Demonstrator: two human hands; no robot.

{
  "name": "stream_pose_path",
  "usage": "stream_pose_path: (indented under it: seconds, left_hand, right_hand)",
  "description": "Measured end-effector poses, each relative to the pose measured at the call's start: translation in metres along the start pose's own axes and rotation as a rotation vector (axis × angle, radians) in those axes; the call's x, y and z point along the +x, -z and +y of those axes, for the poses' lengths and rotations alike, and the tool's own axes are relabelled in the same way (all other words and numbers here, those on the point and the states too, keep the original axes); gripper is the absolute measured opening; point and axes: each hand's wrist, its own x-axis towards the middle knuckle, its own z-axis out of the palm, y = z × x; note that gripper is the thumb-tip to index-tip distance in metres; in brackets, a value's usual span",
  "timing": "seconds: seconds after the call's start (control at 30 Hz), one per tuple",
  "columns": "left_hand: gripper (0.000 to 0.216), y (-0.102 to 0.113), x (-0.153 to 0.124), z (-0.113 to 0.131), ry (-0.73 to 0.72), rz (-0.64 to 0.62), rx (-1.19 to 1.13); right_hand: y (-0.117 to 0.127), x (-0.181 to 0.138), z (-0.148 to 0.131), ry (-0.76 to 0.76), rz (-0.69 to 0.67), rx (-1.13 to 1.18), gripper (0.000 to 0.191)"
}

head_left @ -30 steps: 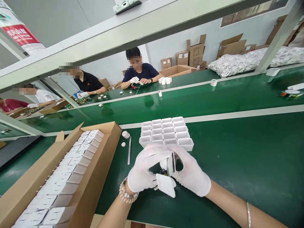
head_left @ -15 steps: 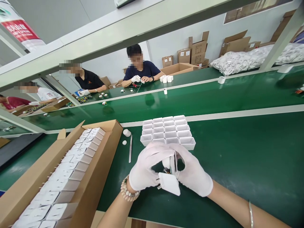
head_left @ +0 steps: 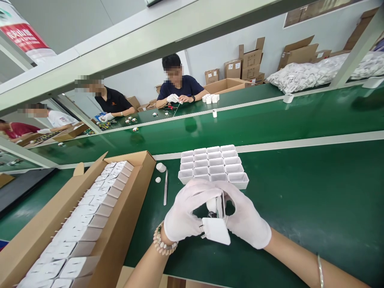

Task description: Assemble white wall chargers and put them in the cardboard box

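Both hands wear white gloves and meet in front of me above the green bench. My right hand [head_left: 247, 220] is closed around a white charger housing [head_left: 222, 205] whose open side faces left. My left hand [head_left: 186, 210] pinches the charger's inner part at that opening; a rounded white piece [head_left: 211, 205] and dark wiring show between the hands. Below hangs a white cover plate [head_left: 216, 231] with metal prongs on its left side, close to my left fingertips. Just beyond the hands stand rows of open white housings [head_left: 237, 178], partly hidden by the gloves.
A long cardboard box [head_left: 136, 200] of white pronged chargers [head_left: 99, 206] lies to the left. Tweezers [head_left: 165, 188] and two small white round pieces [head_left: 161, 167] lie beside it. Beyond a pale rail, a green belt [head_left: 255, 124] carries small white parts; co-workers sit behind it.
Small white parts on the belt have shifted to the right. The cover plate has moved slightly right and up and turned a little. Both hands keep their hold.
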Motion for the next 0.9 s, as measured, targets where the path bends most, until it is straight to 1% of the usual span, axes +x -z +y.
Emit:
stream_pose_path:
  seconds: [0.3,0.43,0.6,0.73,0.9]
  left_hand:
    - [0.052,0.0001,-0.0015,-0.0013,-0.014,0.004,-0.002]
    - [0.052,0.0000,-0.0003,-0.0013,-0.035,0.013,-0.005]
    - [0.048,0.0008,0.0019,0.0006,-0.035,-0.001,0.020]
    - [0.051,0.0009,0.0017,0.0002,-0.024,0.024,0.024]
    - [0.056,0.0002,0.0012,-0.0028,-0.054,0.036,0.022]
  right_hand:
    - [0.0017,0.0012,-0.0005,0.022,0.003,-0.020,0.052]
    - [0.0013,0.0008,-0.0007,0.019,-0.004,-0.011,0.055]
    - [-0.0007,-0.0008,0.0004,-0.016,-0.008,0.031,0.059]
    - [0.0000,-0.0002,-0.0001,-0.014,-0.019,0.021,0.059]
    - [0.0009,0.0009,-0.0033,0.010,-0.018,0.025,0.055]
